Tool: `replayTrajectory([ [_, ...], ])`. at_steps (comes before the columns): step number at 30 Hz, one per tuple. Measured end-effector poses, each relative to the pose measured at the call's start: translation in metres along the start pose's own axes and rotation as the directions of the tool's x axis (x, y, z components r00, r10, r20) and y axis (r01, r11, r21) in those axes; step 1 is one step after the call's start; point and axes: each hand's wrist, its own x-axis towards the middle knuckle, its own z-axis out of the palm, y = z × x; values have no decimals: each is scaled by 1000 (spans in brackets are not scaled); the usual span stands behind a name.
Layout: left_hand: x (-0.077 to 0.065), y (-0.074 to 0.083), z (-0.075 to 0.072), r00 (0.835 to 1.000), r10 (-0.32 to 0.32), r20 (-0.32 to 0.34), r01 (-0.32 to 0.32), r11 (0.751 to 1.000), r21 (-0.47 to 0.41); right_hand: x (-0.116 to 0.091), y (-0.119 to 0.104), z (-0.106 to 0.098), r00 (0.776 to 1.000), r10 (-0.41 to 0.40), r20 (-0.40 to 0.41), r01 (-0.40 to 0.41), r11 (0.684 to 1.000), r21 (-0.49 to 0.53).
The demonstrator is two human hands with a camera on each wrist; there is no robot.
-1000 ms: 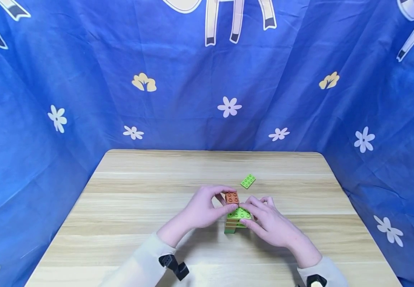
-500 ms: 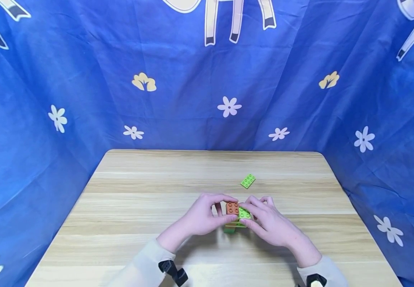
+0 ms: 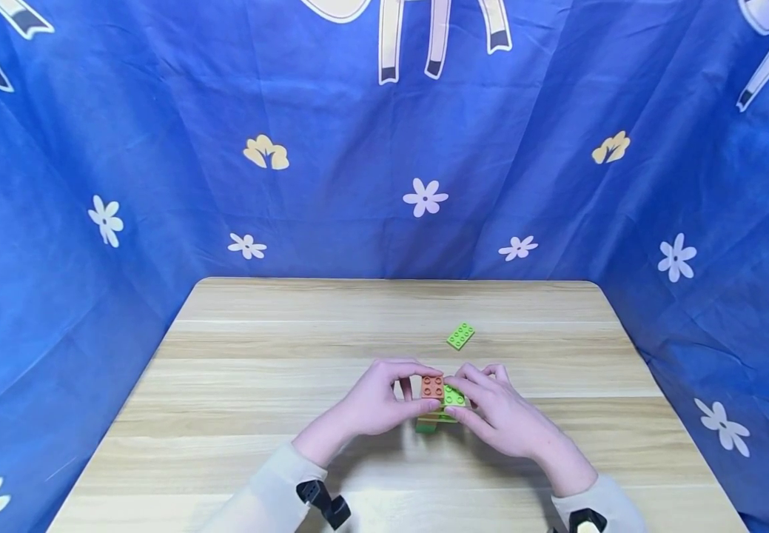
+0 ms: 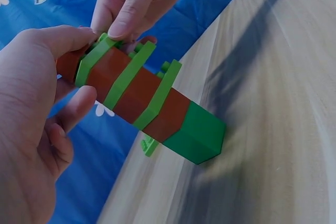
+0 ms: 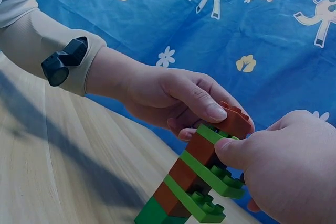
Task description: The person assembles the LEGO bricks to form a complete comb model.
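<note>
A tower of toy building bricks [image 4: 126, 80] stands on the table, brown bricks alternating with light green plates above a dark green brick [image 4: 197, 135]. On its top plate sits a brown two-by-two brick [image 3: 433, 387], which my left hand [image 3: 379, 398] pinches between thumb and fingers. My right hand [image 3: 505, 416] holds the overhanging end of the top green plate [image 3: 454, 397], its thumb at the near edge. In the right wrist view the brown brick [image 5: 233, 121] looks slightly tilted on the plate. The right fingers behind the tower are partly hidden.
A loose light green plate [image 3: 460, 336] lies on the wooden table [image 3: 257, 340] behind the tower. Blue patterned cloth [image 3: 331, 185] hangs behind the table and along both sides.
My left hand has come down with the brown brick, from above and behind onto the top green plate. The right hand has stayed in place on the tower.
</note>
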Motion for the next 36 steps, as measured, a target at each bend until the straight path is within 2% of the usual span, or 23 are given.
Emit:
replayTrajectory([
  [13,6,9,-8,999,-10,53,4,995,102,0,-2,1,1000,14,4,-14,1000,0],
  [21,7,9,-10,998,-19,66,12,995,104,0,-2,1,999,32,9,-32,999,12],
  [30,5,8,-8,998,-21,52,16,995,103,1,-2,0,1000,28,-1,-28,999,19],
  [36,4,5,-4,1000,-1,13,0,997,80,0,-3,0,1000,30,0,-30,999,23],
])
